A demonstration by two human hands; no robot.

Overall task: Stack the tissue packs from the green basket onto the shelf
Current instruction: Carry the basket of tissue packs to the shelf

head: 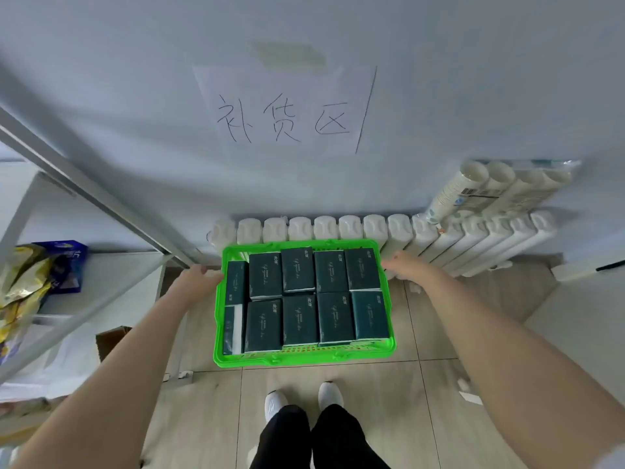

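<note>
Shelf point(101, 203) of grey metal bars stood at left, with crinkled snack bags point(30, 282) on it. Beside it, the left hand point(198, 279) had its fingers curled over the left rim of the green slatted plastic basket point(304, 358). Flat, dark, rectangular tissue packs point(299, 299) filled the basket in rows. The right hand point(404, 265) gripped the right rim likewise, near a ribbed white radiator point(473, 238).

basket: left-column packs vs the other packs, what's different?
Left-column packs stand on edge, narrow side up; the other packs lie flat, face up. Left-column packs number two; the other packs eight, in two rows of four. Both are dark green, in the green basket.
</note>
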